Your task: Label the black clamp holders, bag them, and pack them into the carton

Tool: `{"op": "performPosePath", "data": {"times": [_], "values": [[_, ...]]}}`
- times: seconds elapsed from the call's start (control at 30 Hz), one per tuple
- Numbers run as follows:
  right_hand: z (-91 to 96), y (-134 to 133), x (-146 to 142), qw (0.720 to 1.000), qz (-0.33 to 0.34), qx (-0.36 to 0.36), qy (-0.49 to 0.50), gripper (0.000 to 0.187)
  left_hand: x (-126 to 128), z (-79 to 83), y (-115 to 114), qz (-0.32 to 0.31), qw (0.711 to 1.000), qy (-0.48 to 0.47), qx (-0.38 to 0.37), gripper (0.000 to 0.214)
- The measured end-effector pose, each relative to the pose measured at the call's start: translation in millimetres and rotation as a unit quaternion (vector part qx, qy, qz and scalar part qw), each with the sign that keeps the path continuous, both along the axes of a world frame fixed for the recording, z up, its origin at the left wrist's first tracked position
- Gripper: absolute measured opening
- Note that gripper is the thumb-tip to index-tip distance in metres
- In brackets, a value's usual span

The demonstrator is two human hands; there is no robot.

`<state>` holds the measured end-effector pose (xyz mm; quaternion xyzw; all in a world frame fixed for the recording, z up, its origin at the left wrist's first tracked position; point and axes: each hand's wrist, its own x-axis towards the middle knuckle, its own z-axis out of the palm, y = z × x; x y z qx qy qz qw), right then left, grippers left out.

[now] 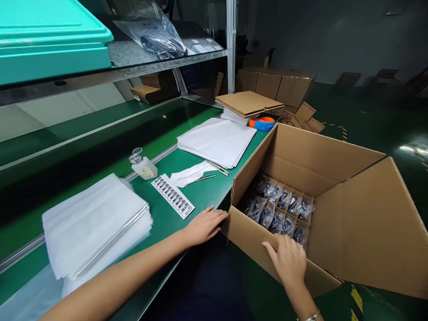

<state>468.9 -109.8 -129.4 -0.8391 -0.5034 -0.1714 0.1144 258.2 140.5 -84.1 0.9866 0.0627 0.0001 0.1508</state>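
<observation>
box open beside table | bagged parts inside, visible layer looks filled | flaps not yet shut | left hand at box corner, grip unclear | right hand: fingers holding near wall

- Left hand: bare, slender fingers.
- Left forearm: bare as far as it shows.
- Right hand: also bare.
- Right wrist: a shiny silvery band, partly cut off, its kind unclear.

Grn bench carries bag stack, btl, printed card, wipe, tweezers & wht sheets
</observation>
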Motion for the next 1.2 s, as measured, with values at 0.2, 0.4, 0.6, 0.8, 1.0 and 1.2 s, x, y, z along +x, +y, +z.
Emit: {"op": "performPosePath", "data": {"times": [0.2, 0.4, 0.6, 0.8, 1.0, 1.2], "values": [[1.4, -1, 0, 1.000, 0.016, 0.026, 0.005, 0.050, 19, 5.1, -2, -0.039, 0.999, 0.008, 0.030, 0.058], [-1.8, -8, 5, 0.995, 0.010, 0.000, 0.095, 0.045, 34, -1.4, -3, -0.030, 0.996, 0.024, 0.076, 0.065], [35.3, 18, 14, 0.935, 0.005, -0.074, 0.348, 0.037, 30, -2.0, -3, -0.024, 0.998, -0.005, 0.064, 0.066], [162.9, 107, 46, 0.943, 0.046, 0.099, 0.314, 0.040, 30, 0.6, -3, -0.025, 0.998, -0.002, 0.053, 0.064], [257.8, 268, 114, 0.992, 0.071, 0.032, 0.102, 0.034, 29, 1.0, -4, -0.017, 0.999, 0.005, 0.047, 0.065], [256.0, 402, 191, 0.986, 0.026, -0.166, -0.023, 0.033, 29, -7.9, -4, 0.002, 0.998, -0.037, 0.054, 0.062]]}}
